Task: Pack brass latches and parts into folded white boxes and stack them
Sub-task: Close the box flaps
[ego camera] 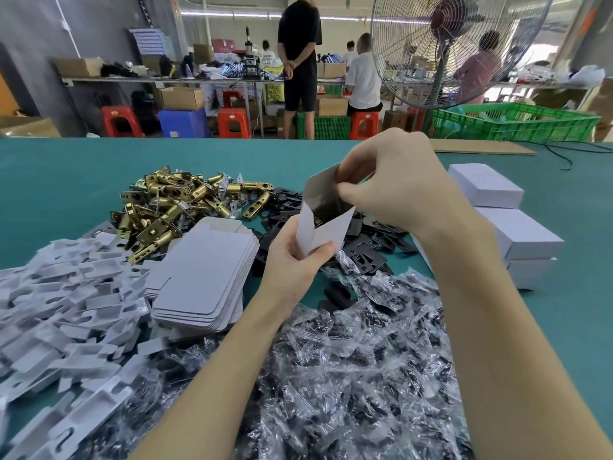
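left hand [292, 257] grips the lower end of an open white box [323, 224], fingers and thumb curled round it, holding it up off the worktop [66, 180] with the mouth tilted up and away. right hand [388, 190] is at the mouth, fingertips pinching the raised flap [323, 180] or something just inside it; cannot tell which. a glint of brass shows in the box, so a latch looks to be already in.

judged step: filling or closing one box, mid-cycle. next move likely calls for either one more part dropped in or the flap tucked down; the left grip needs to keep the box steady so the contents do not slide out of the tilted mouth.

outward: black plates [365, 250] lie directly under the box. pile of brass latches [172, 207] further left. stack of flat box blanks [205, 277] just left of the left wrist. heap of white card inserts [59, 310] at far left. bagged small parts [348, 360] in clear plastic, near edge, under both forearms. finished boxes [497, 207] stacked at right, beyond the right forearm; the closed box would go there.
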`<state>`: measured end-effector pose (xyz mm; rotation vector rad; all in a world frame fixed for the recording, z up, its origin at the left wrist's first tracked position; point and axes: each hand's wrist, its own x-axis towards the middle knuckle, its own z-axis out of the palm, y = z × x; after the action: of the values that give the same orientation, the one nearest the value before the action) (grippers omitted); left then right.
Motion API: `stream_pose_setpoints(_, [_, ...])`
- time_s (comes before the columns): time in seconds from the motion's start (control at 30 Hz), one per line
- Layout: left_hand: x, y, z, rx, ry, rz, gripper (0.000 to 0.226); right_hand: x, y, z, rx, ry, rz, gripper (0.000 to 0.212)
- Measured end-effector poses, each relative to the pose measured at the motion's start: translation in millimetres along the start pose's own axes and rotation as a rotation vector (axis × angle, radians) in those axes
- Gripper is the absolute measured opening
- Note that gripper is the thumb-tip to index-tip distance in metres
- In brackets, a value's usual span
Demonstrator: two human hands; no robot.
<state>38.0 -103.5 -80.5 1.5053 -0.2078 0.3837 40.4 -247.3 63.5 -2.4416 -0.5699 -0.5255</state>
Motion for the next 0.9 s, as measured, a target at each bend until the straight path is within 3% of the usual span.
stream_pose_setpoints(0.1, [0.1, -0.1, -0.6, -0.070, -0.012, -0.089, 0.040, 4.3, 15.8, 2.6, 0.065, 0.138, -0.003, 0.005])
stream_pose_setpoints(0.17, [0.1, 1.0, 0.2, -0.101, -0.007, -0.148, 0.043, 7.7, 31.4, 9.5, 0.190, 0.120, 0.118, 0.009])
stream_pose_setpoints(0.27, [0.0, 2.9, 1.5, -0.127, -0.019, -0.208, 0.051, 6.1, 49.9, 28.9, 0.558, -0.193, 0.402, 0.026])
stream_pose_setpoints(0.37, [0.5, 2.4, 1.9, -0.093, -0.030, -0.217, 0.048, 0.6, 61.1, 49.5, 0.819, -0.433, 0.506, 0.038])
stream_pose_setpoints(0.57, [0.0, 1.8, 2.1, -0.052, -0.015, -0.297, 0.047, -0.5, 69.3, 59.2, 0.915, -0.530, 0.544, 0.035])
stream_pose_setpoints(0.73, [-1.5, 4.3, 1.9, -0.035, -0.068, -0.319, 0.042, -3.2, 73.2, 60.9, 0.993, -0.545, 0.592, 0.020])
stream_pose_setpoints(0.9, [4.6, 11.6, -4.0, -0.162, -0.100, -0.404, 0.075, -2.4, 76.0, 64.8, 1.029, -0.517, 0.537, 0.018])
